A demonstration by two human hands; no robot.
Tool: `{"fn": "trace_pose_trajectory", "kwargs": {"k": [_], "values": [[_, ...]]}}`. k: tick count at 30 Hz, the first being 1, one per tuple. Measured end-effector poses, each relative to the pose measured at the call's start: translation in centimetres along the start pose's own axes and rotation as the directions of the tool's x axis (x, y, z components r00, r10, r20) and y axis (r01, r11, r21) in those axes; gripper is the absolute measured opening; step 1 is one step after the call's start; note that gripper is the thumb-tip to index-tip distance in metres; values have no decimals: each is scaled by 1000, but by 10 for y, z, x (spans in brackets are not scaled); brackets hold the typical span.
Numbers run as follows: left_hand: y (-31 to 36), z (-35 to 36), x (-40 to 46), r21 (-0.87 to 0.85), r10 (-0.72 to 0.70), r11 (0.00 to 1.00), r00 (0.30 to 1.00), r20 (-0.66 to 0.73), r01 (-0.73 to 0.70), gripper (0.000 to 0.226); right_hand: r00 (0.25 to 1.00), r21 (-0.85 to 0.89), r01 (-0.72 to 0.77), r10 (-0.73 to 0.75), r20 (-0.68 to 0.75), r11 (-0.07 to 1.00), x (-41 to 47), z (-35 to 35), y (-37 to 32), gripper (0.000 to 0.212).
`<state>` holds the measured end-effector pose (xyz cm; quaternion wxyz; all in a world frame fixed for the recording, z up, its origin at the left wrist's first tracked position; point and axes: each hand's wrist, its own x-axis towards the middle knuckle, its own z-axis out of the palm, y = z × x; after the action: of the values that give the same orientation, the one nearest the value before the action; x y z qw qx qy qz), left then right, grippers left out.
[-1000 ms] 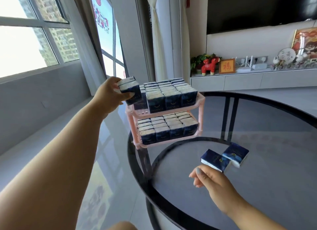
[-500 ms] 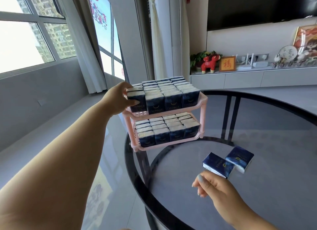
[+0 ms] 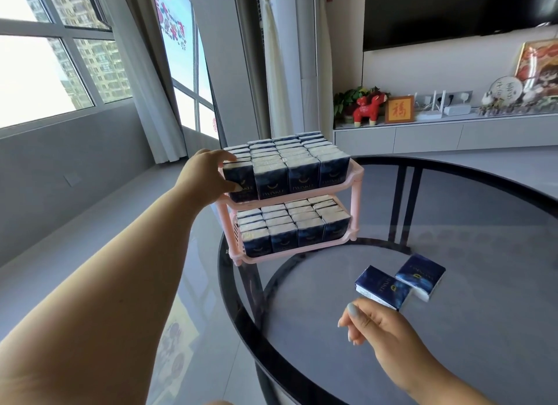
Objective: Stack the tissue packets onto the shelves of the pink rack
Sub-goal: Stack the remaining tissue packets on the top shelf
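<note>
A pink two-shelf rack (image 3: 356, 178) stands at the left rim of a round glass table (image 3: 483, 329). Both shelves hold rows of upright dark blue tissue packets. My left hand (image 3: 205, 175) grips the front-left packet (image 3: 241, 182) on the top shelf, thumb on its front face and fingers over its top. Two loose packets lie flat on the table: one (image 3: 382, 287) nearer me and one (image 3: 421, 276) just right of it. Just short of the nearer packet hovers my right hand (image 3: 377, 326), fingers loosely curled, holding nothing.
The table has a black rim and dark legs seen through the glass. Grey floor lies to the left, below large windows and curtains. A white sideboard (image 3: 437, 136) with ornaments runs along the far wall under a dark screen.
My left hand brought a packet down from above the rack into the front-left spot of the top shelf. My right hand stayed near the two loose packets.
</note>
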<state>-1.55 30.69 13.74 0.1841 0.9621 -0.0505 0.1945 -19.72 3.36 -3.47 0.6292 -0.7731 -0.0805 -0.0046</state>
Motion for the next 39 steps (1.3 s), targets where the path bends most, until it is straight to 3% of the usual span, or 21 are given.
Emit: {"fn": "trace_pose_trajectory", "kwargs": {"k": [9,20,29,34,37,39], "values": [[7,5,-1,95,-3,996,1000,-24,5,61,1000,-11,1,-1,-10,1000,2,0,4,66],[9,1,1,89,-31,996,999,28,28,68,1000,-9,2,-2,11,1000,1,0,3,49],[16,-15,-15,14,-58,998,997,-58,59,69,1000,-20,-11,11,0,1000,0,0,4,49],[57,-14,-54,-66,47,996,971,-236,-64,52,1000,-29,-15,16,5,999,-3,0,1,47],[83,10,-88,-152,134,972,957,-259,-177,41,999,48,-17,19,-36,999,-4,-2,-3,36],[94,33,-110,-189,168,960,967,-192,-205,37,994,107,-13,24,-109,994,-7,-6,-7,31]]}}
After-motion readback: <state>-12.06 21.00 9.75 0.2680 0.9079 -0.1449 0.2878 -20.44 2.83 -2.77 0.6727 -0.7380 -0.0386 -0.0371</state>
